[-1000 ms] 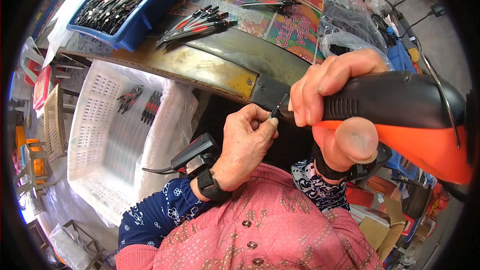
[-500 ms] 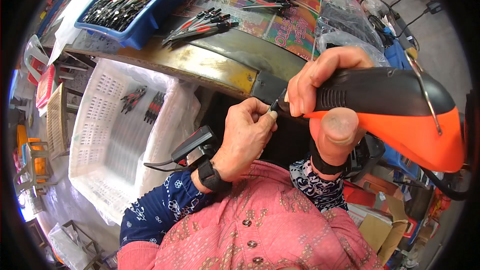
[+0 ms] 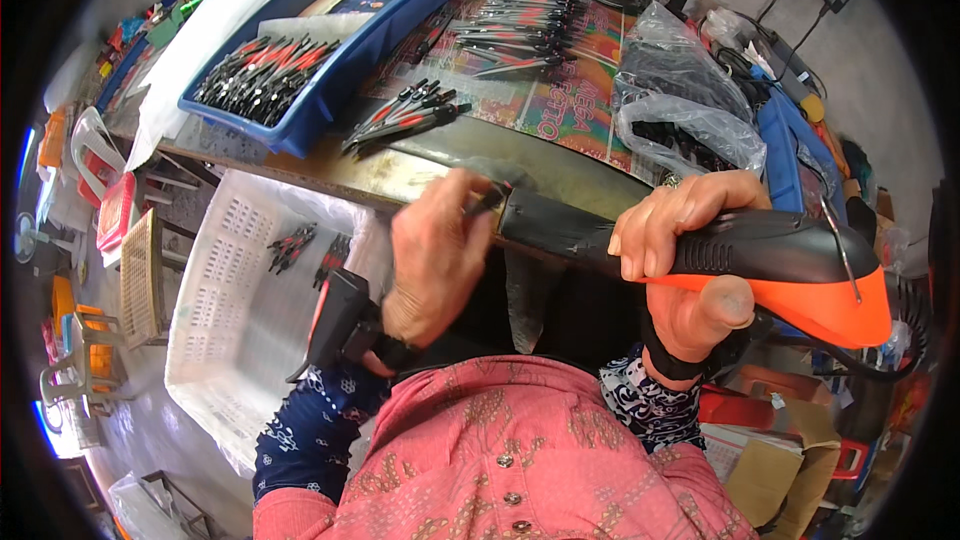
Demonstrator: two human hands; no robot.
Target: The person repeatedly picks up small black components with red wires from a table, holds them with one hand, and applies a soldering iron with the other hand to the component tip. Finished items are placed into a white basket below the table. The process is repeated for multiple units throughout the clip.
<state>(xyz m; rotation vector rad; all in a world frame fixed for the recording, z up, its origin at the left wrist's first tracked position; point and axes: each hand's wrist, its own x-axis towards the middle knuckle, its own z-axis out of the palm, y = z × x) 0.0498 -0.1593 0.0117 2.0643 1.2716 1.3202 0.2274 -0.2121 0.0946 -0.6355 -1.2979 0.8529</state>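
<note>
My left hand (image 3: pixel 440 250), smeared by motion, is closed at the table's front edge. From its fingertips juts a dark drawing compass (image 3: pixel 492 198) with a spot of red, mostly hidden. A black and orange electric screwdriver (image 3: pixel 790 240) with a wire hanging loop is in my right hand (image 3: pixel 690 230): fingers curl over the top, the thumb presses the side. Its front end points left, toward my left hand but apart from it. Just beyond my left hand, a small heap of black, red and silver compasses (image 3: pixel 410 118) lies on the metal table edge.
A blue tray (image 3: pixel 300 135) piled with compasses stands at the far left; a row of compasses (image 3: pixel 520 20) lies right of it. Below the table, a lined white crate (image 3: pixel 215 270) holds two small bunches. Plastic bags (image 3: pixel 680 60) crowd the right, with a cardboard box (image 3: pixel 800 470) lower down.
My left hand has moved left and away from the screwdriver's tip, up to the table edge. The screwdriver stays in my right hand. The view has tilted, showing more of the far table.
</note>
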